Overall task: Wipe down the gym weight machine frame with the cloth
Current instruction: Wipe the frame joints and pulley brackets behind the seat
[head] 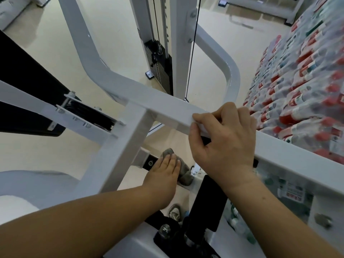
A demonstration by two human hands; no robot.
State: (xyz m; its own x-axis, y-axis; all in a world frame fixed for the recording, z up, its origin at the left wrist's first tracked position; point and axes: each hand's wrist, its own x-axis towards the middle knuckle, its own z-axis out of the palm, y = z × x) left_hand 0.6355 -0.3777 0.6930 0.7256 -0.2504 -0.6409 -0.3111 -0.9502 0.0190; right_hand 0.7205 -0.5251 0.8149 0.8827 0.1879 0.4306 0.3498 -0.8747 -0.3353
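Observation:
The white weight machine frame [160,101] fills the view, with a square beam running from upper left to lower right. My right hand [225,140] grips that beam, fingers curled over its top and thumb against its near edge. Lower down, my left hand [165,170] presses a crumpled grey cloth [184,172] with straight fingers onto a low white frame bar beside a black fitting [149,162]. Part of the cloth is hidden under the hand.
A black weight stack [160,64] with cables stands behind the frame. Shrink-wrapped packs of bottles [301,86] are piled at the right. A black padded seat [28,90] is at the left. A shoe [175,211] stands on the cream floor below.

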